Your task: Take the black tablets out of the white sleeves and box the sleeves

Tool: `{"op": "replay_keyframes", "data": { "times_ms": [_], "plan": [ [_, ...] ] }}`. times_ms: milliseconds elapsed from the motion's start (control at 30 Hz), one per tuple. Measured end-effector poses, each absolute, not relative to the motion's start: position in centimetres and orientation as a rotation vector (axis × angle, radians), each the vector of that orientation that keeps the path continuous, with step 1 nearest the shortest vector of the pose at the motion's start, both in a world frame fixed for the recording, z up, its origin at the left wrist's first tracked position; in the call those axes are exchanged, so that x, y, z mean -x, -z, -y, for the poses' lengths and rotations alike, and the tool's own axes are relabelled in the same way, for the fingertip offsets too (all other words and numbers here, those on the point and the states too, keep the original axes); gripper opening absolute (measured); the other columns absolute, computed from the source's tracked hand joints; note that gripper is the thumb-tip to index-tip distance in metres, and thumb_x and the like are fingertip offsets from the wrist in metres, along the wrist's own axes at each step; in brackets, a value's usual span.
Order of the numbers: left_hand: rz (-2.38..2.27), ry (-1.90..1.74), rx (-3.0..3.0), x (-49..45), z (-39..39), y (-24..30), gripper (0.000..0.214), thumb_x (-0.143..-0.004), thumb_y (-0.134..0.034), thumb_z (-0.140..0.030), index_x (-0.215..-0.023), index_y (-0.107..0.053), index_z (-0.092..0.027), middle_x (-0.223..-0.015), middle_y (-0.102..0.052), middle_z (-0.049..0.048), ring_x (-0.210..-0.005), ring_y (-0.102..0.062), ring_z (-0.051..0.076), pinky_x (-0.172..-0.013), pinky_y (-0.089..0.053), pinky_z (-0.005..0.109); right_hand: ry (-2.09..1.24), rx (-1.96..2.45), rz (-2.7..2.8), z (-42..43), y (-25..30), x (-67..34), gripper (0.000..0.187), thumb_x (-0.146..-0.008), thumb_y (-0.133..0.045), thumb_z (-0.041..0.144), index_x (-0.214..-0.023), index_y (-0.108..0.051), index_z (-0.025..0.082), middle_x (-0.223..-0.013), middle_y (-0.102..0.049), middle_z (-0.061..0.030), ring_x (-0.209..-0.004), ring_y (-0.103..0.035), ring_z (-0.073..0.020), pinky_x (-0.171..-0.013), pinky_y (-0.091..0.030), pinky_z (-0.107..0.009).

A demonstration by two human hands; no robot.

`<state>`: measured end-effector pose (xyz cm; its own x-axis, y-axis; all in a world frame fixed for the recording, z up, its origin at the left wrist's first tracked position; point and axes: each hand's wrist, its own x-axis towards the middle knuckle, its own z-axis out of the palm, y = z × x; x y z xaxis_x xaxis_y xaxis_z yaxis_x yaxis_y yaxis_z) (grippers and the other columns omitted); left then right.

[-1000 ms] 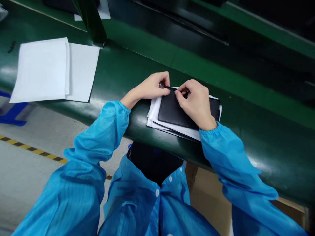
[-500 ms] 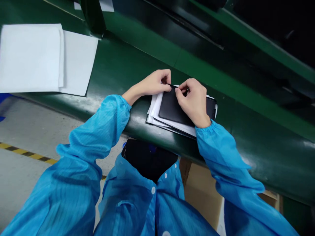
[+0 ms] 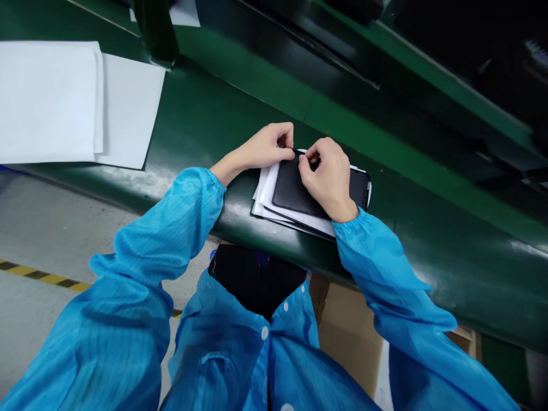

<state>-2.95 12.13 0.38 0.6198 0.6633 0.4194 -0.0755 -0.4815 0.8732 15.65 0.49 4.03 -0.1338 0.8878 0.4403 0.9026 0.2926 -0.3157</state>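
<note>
A thin black rectangular panel (image 3: 295, 188) with a raised rim lies on a small stack of white sheets (image 3: 268, 191) near the bench's front edge. My left hand (image 3: 276, 142) is closed in a pinch at the panel's far left corner, thumb on the rim. Close beside it, my right hand (image 3: 327, 177) reaches over the panel with thumb and forefinger pressed together at the far edge. Whatever sits between those right fingertips is too small to make out. The right hand covers the middle of the panel.
White sheets (image 3: 47, 103) lie on the green bench (image 3: 205, 103) to the left, near a dark green post (image 3: 156, 31). Dark equipment (image 3: 462, 63) stands along the back. Below the bench is a cardboard box (image 3: 351, 337); yellow-black tape (image 3: 43, 276) marks the floor.
My right hand has shifted slightly left along the panel's far edge, closer to my left hand. The left hand keeps its pinch at the corner. The whole view has moved a little.
</note>
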Motion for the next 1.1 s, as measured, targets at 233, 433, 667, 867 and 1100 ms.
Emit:
{"op": "replay_keyframes", "data": {
  "times_ms": [233,433,667,867,1100],
  "plan": [
    [-0.482,-0.968,-1.89,2.7,-11.8,-0.7,0.023,-0.083,-0.081,-0.029,-0.079,-0.06,-0.021,-0.075,-0.064,0.0017,-0.081,-0.067,0.021,-0.08,-0.057,0.039,-0.04,1.615,2.012,-0.6,-4.3,-15.7,0.016,-0.108,-0.055,0.04,-0.105,-0.06,0.026,-0.094,-0.061,-0.0088,-0.095,-0.062,-0.0296,-0.086,-0.056,-0.05],
    [-0.573,-0.94,-1.867,2.6,-11.3,-1.5,0.024,-0.076,-0.082,-0.022,-0.075,-0.057,-0.021,-0.074,-0.063,0.0003,-0.079,-0.066,0.02,-0.076,-0.056,0.035,-0.171,1.75,1.971,-0.7,-5.5,-15.3,0.018,-0.106,-0.058,0.044,-0.102,-0.063,0.027,-0.097,-0.065,-0.011,-0.1,-0.064,-0.0341,-0.092,-0.055,-0.056],
    [-0.623,-0.94,-1.85,2.4,-11.1,-1.6,0.024,-0.073,-0.08,-0.015,-0.073,-0.057,-0.021,-0.071,-0.063,0.0007,-0.078,-0.066,0.02,-0.076,-0.056,0.035,-0.28,1.787,1.983,-1.4,-6.2,-15.8,0.026,-0.104,-0.06,0.052,-0.106,-0.065,0.026,-0.097,-0.067,-0.0122,-0.102,-0.065,-0.0368,-0.094,-0.055,-0.059],
    [-0.609,-0.948,-1.88,2.4,-11.1,-1.4,0.02,-0.075,-0.076,-0.012,-0.074,-0.058,-0.021,-0.072,-0.063,0.0003,-0.08,-0.067,0.02,-0.074,-0.056,0.036,-0.285,1.763,2.04,-1.6,-6.8,-16.7,0.028,-0.103,-0.062,0.053,-0.107,-0.064,0.026,-0.093,-0.066,-0.0103,-0.097,-0.065,-0.0345,-0.092,-0.056,-0.057],
    [-0.666,-0.991,-1.934,2.3,-11.0,-1.3,0.02,-0.074,-0.077,-0.013,-0.072,-0.058,-0.021,-0.07,-0.061,0.0,-0.075,-0.066,0.02,-0.073,-0.056,0.036,-0.111,1.722,2.19,-1.2,-7.3,-16.9,0.023,-0.106,-0.055,0.047,-0.102,-0.065,0.026,-0.109,-0.067,-0.014,-0.111,-0.063,-0.0386,-0.096,-0.053,-0.06]
  ]
}}
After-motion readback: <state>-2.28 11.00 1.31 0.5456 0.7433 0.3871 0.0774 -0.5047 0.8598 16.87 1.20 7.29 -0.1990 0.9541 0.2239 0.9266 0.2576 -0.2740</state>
